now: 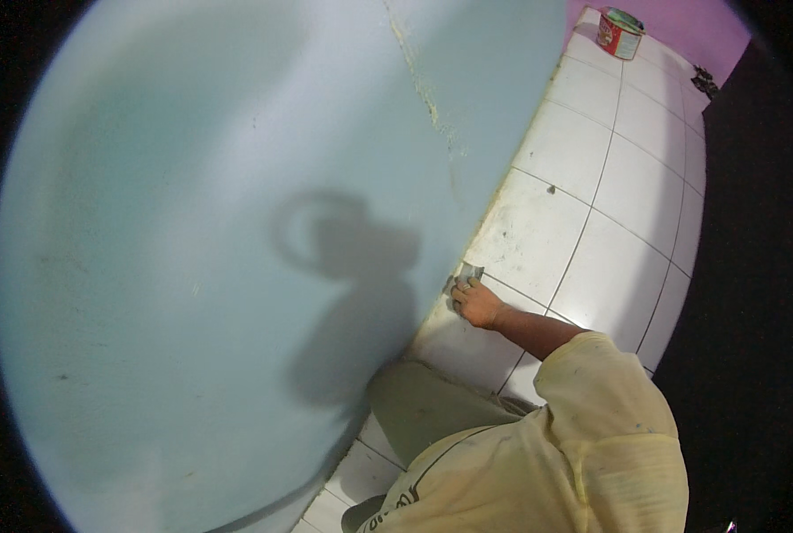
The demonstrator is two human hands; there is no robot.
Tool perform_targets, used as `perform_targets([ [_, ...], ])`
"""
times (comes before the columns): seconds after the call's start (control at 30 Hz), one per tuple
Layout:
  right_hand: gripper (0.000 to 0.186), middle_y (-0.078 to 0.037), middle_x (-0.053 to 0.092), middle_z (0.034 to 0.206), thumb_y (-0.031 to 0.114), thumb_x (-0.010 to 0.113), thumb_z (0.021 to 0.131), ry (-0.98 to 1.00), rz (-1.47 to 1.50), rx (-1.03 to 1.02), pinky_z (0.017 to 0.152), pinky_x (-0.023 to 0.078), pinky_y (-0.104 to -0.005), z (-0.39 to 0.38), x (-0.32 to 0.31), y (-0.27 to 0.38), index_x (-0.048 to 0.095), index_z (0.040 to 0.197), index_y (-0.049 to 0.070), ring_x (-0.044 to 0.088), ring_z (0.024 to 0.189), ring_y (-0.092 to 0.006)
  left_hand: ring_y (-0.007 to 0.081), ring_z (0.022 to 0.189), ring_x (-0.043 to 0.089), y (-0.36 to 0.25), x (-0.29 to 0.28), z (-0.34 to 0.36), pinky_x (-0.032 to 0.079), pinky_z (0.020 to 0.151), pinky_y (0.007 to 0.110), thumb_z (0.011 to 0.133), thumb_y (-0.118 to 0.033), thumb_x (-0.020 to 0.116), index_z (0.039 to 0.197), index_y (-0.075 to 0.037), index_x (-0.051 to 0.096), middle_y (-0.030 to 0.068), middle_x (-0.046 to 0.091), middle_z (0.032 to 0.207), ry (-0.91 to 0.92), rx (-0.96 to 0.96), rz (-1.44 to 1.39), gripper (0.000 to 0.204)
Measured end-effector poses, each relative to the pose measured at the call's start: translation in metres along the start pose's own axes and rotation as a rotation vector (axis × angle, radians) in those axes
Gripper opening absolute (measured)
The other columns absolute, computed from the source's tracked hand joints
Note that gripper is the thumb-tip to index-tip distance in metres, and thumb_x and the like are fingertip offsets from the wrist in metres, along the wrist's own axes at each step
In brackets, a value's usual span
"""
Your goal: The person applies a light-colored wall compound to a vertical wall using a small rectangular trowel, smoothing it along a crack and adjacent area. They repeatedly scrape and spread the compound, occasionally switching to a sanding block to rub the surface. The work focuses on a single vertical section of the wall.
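A pale blue wall (174, 355) fills the left side, with a blurred dark shadow (352, 258) across its middle. Right of that, a rough whitish streak (418, 75) runs down from the top edge. Below, an olive trouser leg (423, 409) is bent close to the wall's foot. Next comes a flat grey scraper (473, 273), low down at the joint between wall and floor; the right hand (478, 304) has its fingers closed over the near part, leaving a corner showing beyond them. (Whether its edge touches the wall, I can't tell.) It looks light, thin and fairly stiff, hardly fragile, perhaps slick if dusty; the back edge, pinched between thumb and flattened fingers, seems the best hold. The left hand is out of sight, so its grip can't be told. Further right are the yellow shirt (538, 471), white floor tiles (627, 240), a red paint tin (620, 35) up by a pink wall (694, 27), and a dark clump (705, 82).
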State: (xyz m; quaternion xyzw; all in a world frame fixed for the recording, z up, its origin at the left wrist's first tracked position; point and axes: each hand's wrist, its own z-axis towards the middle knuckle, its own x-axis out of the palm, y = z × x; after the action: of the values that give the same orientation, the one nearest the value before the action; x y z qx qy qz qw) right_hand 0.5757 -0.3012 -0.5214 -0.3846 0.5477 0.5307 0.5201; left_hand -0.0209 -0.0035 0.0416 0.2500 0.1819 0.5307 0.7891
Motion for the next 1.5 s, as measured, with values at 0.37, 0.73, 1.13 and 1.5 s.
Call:
perform_targets([
  [0.37, 0.032, -0.02, 0.065, 0.108, 0.002, 0.06, 0.093, -0.856, 0.556, 0.977, 0.09, 0.053, -0.0448, 0.031, -0.112, 0.005, 0.064, 0.124, 0.0, 0.065, 0.099, -0.0377, 0.0563, 0.149, 0.026, -0.009, 0.0, 0.01, 0.026, 0.116, 0.072, 0.111, -0.047, 0.039, 0.155, 0.001, 0.037, 0.0323, 0.026, 0.164, -0.055, -0.037, -0.054, 0.065],
  [0.73, 0.046, -0.02, 0.059, 0.103, -0.013, 0.058, 0.078, -1.346, 0.408, 0.622, 0.083, 0.049, -0.0447, 0.112, -0.188, 0.056, 0.064, 0.123, -0.005, 0.058, 0.094, -0.038, 0.0465, 0.152, 0.026, -0.006, -0.001, 0.008, 0.023, 0.123, 0.059, 0.114, -0.043, 0.029, 0.159, 0.003, 0.03, 0.0286, 0.023, 0.166, -0.042, -0.088, 0.029, 0.064],
  [1.13, 0.049, -0.021, 0.055, 0.093, -0.014, 0.052, 0.074, -1.48, 0.428, 0.765, 0.08, 0.044, -0.0447, 0.127, -0.214, 0.008, 0.063, 0.121, -0.01, 0.054, 0.088, -0.0371, 0.05, 0.15, 0.03, -0.006, 0.013, 0.001, 0.022, 0.121, 0.065, 0.113, -0.048, 0.026, 0.156, 0.007, 0.035, 0.0296, 0.029, 0.164, -0.069, -0.106, 0.035, 0.07],
  [1.5, 0.032, -0.023, 0.054, 0.094, -0.013, 0.051, 0.077, -1.257, 0.677, 1.099, 0.081, 0.043, -0.0512, 0.131, -0.193, -0.028, 0.064, 0.106, -0.008, 0.054, 0.091, -0.0395, 0.0524, 0.149, 0.028, 0.001, 0.026, -0.023, 0.024, 0.12, 0.067, 0.113, -0.047, 0.024, 0.157, 0.006, 0.032, 0.0316, 0.027, 0.164, 0.063, -0.171, 0.071, 0.069],
])
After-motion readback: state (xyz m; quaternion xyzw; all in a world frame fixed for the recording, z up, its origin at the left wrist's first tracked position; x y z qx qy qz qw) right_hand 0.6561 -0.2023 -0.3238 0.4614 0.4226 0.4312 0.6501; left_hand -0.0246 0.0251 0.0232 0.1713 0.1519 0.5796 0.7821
